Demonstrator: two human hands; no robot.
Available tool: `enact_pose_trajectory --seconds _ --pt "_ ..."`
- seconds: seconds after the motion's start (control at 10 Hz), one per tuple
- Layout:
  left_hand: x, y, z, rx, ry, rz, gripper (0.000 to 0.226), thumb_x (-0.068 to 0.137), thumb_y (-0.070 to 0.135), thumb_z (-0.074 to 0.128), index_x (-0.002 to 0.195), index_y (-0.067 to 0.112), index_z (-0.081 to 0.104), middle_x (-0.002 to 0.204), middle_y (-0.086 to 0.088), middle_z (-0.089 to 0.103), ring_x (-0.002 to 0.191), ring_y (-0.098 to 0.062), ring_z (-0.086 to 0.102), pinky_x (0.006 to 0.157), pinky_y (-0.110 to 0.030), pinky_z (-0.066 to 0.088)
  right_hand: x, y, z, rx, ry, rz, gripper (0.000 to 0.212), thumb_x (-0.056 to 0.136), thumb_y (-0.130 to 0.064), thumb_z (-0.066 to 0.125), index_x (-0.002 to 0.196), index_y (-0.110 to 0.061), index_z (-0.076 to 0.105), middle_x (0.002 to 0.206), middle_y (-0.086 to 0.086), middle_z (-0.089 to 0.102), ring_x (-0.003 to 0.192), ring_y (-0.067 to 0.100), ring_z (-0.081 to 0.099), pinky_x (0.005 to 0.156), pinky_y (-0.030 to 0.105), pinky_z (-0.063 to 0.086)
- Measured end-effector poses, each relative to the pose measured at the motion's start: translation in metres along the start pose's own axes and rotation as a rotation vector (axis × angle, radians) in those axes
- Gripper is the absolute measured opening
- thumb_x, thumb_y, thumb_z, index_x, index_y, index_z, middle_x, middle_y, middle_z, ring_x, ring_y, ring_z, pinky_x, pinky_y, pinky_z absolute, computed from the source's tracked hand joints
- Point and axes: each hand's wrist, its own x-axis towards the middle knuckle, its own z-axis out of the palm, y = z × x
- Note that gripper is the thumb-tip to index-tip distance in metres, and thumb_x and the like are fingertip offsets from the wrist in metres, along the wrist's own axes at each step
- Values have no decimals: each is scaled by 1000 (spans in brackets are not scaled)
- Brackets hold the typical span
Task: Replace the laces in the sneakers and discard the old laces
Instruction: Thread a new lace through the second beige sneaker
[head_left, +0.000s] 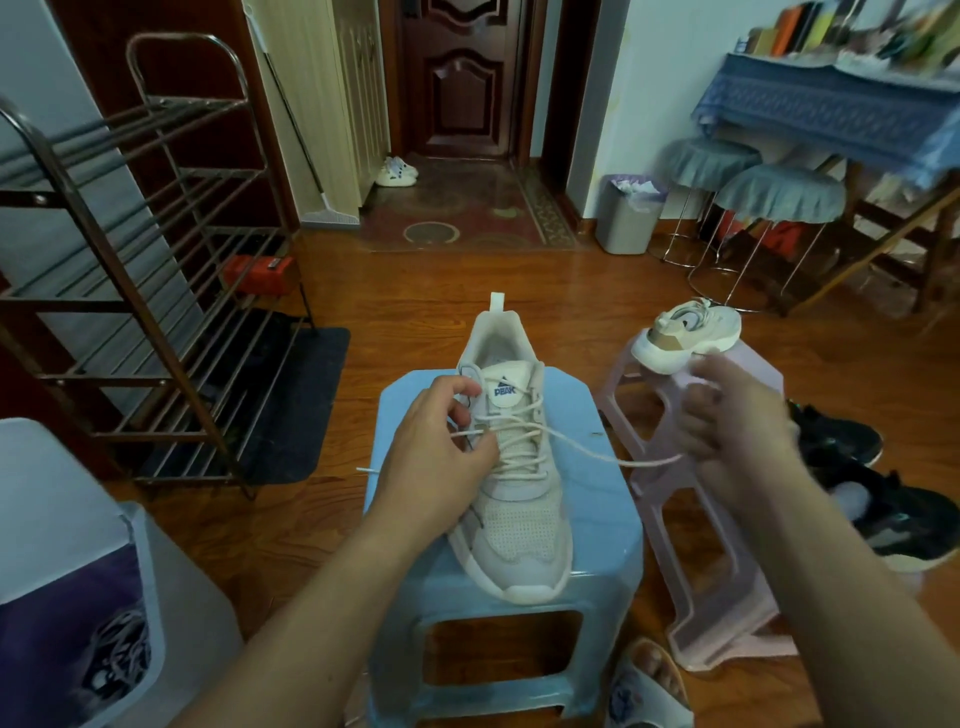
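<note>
The left hand (441, 441) rests on the lace-row's left side, fingers curled and pinching the lace (524, 434) by an eyelet. The pale sneaker (511, 499) lies along the middle of the blue stool (602, 499), toe toward the near edge, heel toward the far edge, long axis running straight away from the person. The right hand (737, 426), blurred, is closed around the lace's free end, drawn taut rightward over the pink stool (696, 525). The left hand is nearer.
</note>
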Motion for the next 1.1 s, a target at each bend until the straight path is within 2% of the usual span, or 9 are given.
enact_pose_trajectory --seconds 0.1,0.2,0.4,0.6,0.7,0.8,0.9,1.0,1.1 --pt "1 0 -2 20 -1 35 47 87 24 76 123 47 56 103 9 55 83 -11 65 76 -45 59 -19 16 31 -955 -342 -501 33 88 -61 64 103 -31 65 81 -9 63 73 3 59 62 27 51" --pt "1 0 -5 113 -10 68 58 90 24 73 138 50 53 105 13 52 81 -4 62 80 -38 59 -31 18 39 -1164 -458 -630 25 89 -53 67 85 -28 67 66 -8 58 60 6 53 55 25 38" --pt "1 3 -6 159 -17 118 48 91 25 72 134 44 64 104 15 48 92 3 52 88 -32 55 -24 30 38 -972 -463 -450 28 90 -53 68 102 -29 61 87 -9 59 82 7 57 63 28 42" --pt "2 3 -8 108 -30 85 47 91 21 73 132 42 65 109 11 52 88 5 58 86 -25 56 -21 42 49 -1008 -537 -526 24 98 -32 58 78 -19 58 72 -4 60 69 14 55 63 35 43" --pt "3 1 -8 165 -17 75 45 89 28 72 129 48 64 106 16 51 83 -2 59 84 -35 57 -2 33 25 -1212 -209 -438 18 91 -32 58 79 -18 60 74 3 62 72 21 61 65 39 54" --pt "2 1 -9 189 -27 59 43 89 31 69 127 50 63 105 18 50 80 -5 58 82 -39 57 13 16 -12 -1291 77 -124 19 95 -30 58 87 -13 60 79 7 61 69 20 60 53 31 43" --pt "3 1 -10 196 -44 58 42 91 33 67 128 50 61 105 19 49 81 -4 58 82 -37 56 20 16 -21 -1317 40 -22 17 97 -25 61 95 -8 63 83 7 61 72 20 59 56 31 42" --pt "3 0 -7 114 -34 50 41 95 25 65 130 46 63 106 15 48 81 -5 57 79 -21 52 7 14 4 -1088 8 -265 14 96 -32 60 98 -18 61 95 0 65 85 20 63 70 36 52" --pt "-1 1 -3 11 -51 25 43 98 18 62 134 42 62 112 8 46 92 0 53 83 -11 45 -17 8 40 -698 -147 -401 20 97 -37 60 97 -20 69 85 -5 69 70 6 61 61 29 50"
